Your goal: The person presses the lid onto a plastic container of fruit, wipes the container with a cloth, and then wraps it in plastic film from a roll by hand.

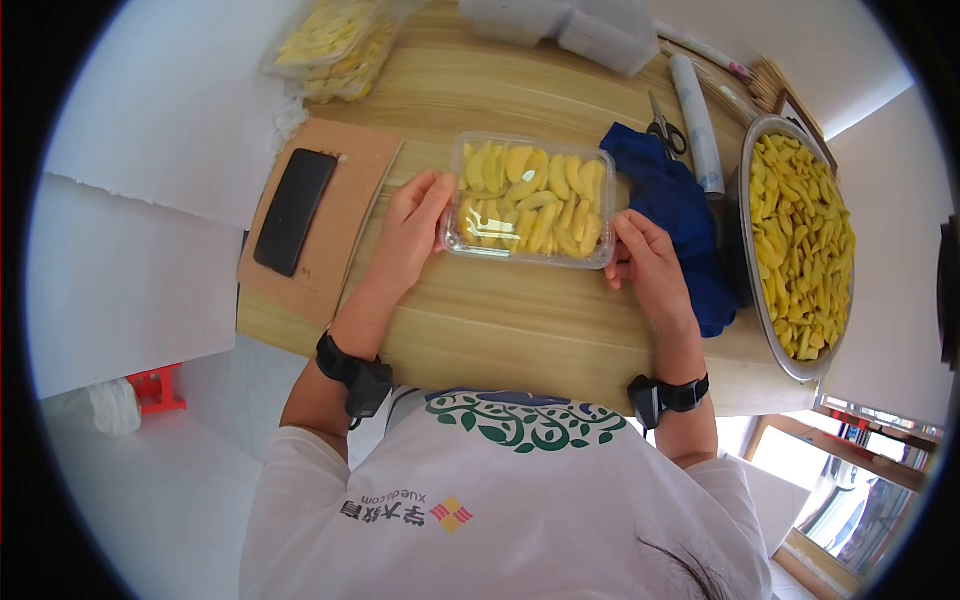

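Note:
A clear plastic box (527, 255) with its lid on is filled with yellow fruit slices (530, 195), lying in two rough rows. My left hand (415, 215) grips the box's left side, thumb near the top edge. On the opposite side, my right hand (645, 255) pinches the lower right corner. Light glares off the lid. Close to my right hand lies a crumpled dark blue cloth (690, 235). Farther right, a large metal basin (757, 290) holds a heap of similar yellow slices.
A black phone (295, 212) rests on cardboard (345, 235) at the left. Filled boxes (335, 50) stand at the back left, stacked clear containers (605, 35) at the back. Scissors (667, 130) and a plastic-wrap-like roll (697, 125) lie beyond the cloth on the wooden table (480, 330).

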Demonstrator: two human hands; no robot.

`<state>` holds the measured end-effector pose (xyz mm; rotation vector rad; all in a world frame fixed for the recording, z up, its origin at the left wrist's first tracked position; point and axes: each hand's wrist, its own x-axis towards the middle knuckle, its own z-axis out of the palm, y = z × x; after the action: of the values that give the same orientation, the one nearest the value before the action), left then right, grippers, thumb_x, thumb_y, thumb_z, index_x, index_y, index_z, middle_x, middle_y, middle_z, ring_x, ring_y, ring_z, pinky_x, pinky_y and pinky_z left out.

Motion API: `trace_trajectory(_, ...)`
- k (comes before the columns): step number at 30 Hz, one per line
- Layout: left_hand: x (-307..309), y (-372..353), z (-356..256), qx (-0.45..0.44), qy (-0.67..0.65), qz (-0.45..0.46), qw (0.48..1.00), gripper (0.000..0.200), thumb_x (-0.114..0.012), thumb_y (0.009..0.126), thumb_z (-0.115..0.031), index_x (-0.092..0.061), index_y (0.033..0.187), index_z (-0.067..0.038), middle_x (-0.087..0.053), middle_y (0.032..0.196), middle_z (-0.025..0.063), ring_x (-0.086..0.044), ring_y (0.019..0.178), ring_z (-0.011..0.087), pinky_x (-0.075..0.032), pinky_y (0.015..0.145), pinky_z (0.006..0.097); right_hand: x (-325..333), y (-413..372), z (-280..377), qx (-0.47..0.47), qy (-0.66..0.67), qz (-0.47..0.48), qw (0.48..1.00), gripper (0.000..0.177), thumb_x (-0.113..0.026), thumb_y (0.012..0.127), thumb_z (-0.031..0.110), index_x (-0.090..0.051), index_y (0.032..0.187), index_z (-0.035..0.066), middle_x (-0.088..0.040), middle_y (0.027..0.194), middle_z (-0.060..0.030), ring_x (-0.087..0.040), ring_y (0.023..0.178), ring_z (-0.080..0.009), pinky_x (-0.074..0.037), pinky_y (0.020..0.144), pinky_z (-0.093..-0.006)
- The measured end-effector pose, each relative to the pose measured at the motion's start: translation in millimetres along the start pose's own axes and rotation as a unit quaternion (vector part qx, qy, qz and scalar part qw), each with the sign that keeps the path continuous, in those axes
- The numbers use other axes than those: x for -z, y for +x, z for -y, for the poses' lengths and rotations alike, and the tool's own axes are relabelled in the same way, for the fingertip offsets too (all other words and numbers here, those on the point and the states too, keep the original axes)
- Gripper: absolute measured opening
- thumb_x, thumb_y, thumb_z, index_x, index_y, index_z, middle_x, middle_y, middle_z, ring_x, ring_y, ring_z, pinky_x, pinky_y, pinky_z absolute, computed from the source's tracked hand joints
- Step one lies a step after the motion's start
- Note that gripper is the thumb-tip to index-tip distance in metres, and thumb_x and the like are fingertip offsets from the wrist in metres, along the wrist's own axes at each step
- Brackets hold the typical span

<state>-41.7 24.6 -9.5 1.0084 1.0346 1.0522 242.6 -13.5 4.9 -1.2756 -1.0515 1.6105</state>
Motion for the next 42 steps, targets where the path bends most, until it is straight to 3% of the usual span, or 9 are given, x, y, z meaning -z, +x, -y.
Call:
trace_trajectory(10, -0.6, 5.6, 14.0, -0.086, 0.086, -0.025, 0.992, 0.026, -0.05, 0.099, -0.021, -0.045, 0.076, -0.01, -0.039, 0.065, -0.0072, -0.034, 0.057, 0.0008, -0.028, 0.048, 0.0192, -9.3, 6.5, -16.8, 0.107, -0.043, -0.021, 0.993, 0.028, -0.045, 0.102, 0.026, -0.052, 0.084, 0.006, -0.052, 0.063, 0.0017, -0.048, 0.052, -0.0047, -0.037, 0.048, -0.0186)
trace_trajectory(15, 1.1, 4.9, 12.6, -0.09, 0.08, -0.013, 0.993, 0.026, -0.051, 0.099, -0.022, -0.046, 0.076, -0.009, -0.04, 0.063, -0.0067, -0.036, 0.054, 0.0014, -0.03, 0.047, 0.0198, -7.5, 3.3, -13.2, 0.094, -0.037, -0.024, 0.995, 0.025, -0.047, 0.1, 0.025, -0.052, 0.085, 0.006, -0.051, 0.064, 0.0015, -0.047, 0.052, -0.0054, -0.038, 0.049, -0.0196)
trace_trajectory(17, 0.2, 2.8, 4.1, -0.007, 0.047, -0.018, 0.999, 0.028, -0.051, 0.098, -0.027, -0.047, 0.075, -0.01, -0.043, 0.061, -0.0052, -0.039, 0.05, 0.0032, -0.031, 0.044, 0.0205, -8.5, 3.2, -10.2, 0.067, -0.015, -0.028, 0.997, 0.025, -0.048, 0.099, 0.026, -0.052, 0.085, 0.006, -0.052, 0.064, 0.0013, -0.048, 0.053, -0.0057, -0.038, 0.049, -0.0201)
trace_trajectory(18, 0.7, 3.0, 1.4, -0.009, 0.047, -0.019, 0.999, 0.028, -0.051, 0.098, -0.027, -0.047, 0.075, -0.01, -0.043, 0.061, -0.0052, -0.039, 0.05, 0.0032, -0.031, 0.044, 0.0205, -10.2, 3.2, -6.7, 0.06, -0.003, -0.038, 0.997, 0.026, -0.048, 0.099, 0.028, -0.052, 0.085, 0.006, -0.052, 0.065, 0.0008, -0.048, 0.054, -0.006, -0.039, 0.049, -0.0207)
trace_trajectory(20, 1.2, 5.7, -2.2, 0.03, 0.035, -0.019, 0.999, 0.028, -0.053, 0.096, -0.034, -0.053, 0.082, -0.011, -0.046, 0.069, -0.0061, -0.04, 0.059, 0.0018, -0.031, 0.049, 0.0193, -12.9, 3.6, -0.8, 0.052, 0.01, -0.049, 0.997, 0.027, -0.048, 0.098, 0.03, -0.052, 0.085, 0.006, -0.053, 0.066, 0.0004, -0.049, 0.055, -0.0062, -0.039, 0.049, -0.0212)
trace_trajectory(27, -4.0, 38.2, -11.9, 0.058, 0.031, -0.055, 0.996, 0.029, -0.052, 0.097, -0.036, -0.054, 0.081, -0.011, -0.047, 0.068, -0.0052, -0.041, 0.058, 0.0025, -0.032, 0.048, 0.0207, -13.5, 39.4, 14.7, 0.06, -0.032, -0.127, 0.99, 0.035, -0.046, 0.099, 0.035, -0.051, 0.08, 0.007, -0.048, 0.064, 0.0008, -0.046, 0.053, -0.0068, -0.037, 0.045, -0.0213)
trace_trajectory(36, -6.0, 53.9, 8.7, -0.023, 0.018, -0.079, 0.996, 0.028, -0.051, 0.098, -0.024, -0.047, 0.076, -0.007, -0.042, 0.063, -0.0048, -0.036, 0.058, 0.003, -0.032, 0.05, 0.0225, -18.1, 62.8, 1.7, 0.132, -0.088, -0.175, 0.972, 0.031, -0.049, 0.1, 0.026, -0.051, 0.077, 0.007, -0.039, 0.063, 0.0052, -0.036, 0.055, -0.0034, -0.03, 0.048, -0.0231)
trace_trajectory(38, -2.2, 59.0, 16.4, -0.096, 0.077, -0.073, 0.99, 0.029, -0.051, 0.098, -0.023, -0.045, 0.074, -0.006, -0.041, 0.063, -0.0045, -0.036, 0.058, 0.0036, -0.032, 0.05, 0.0234, -17.2, 64.3, -1.4, 0.141, -0.09, -0.181, 0.969, 0.031, -0.049, 0.1, 0.026, -0.049, 0.077, 0.006, -0.04, 0.061, 0.0049, -0.037, 0.054, -0.0032, -0.031, 0.046, -0.0227)
trace_trajectory(42, -2.3, 55.0, 18.7, -0.085, 0.064, -0.061, 0.992, 0.027, -0.052, 0.099, -0.026, -0.048, 0.078, -0.009, -0.039, 0.066, -0.0074, -0.033, 0.059, 0.0019, -0.029, 0.051, 0.0193, -13.8, 64.8, -4.4, 0.176, -0.126, -0.177, 0.96, 0.031, -0.049, 0.101, 0.025, -0.048, 0.076, 0.006, -0.038, 0.062, 0.0055, -0.034, 0.056, -0.0025, -0.029, 0.048, -0.0233)
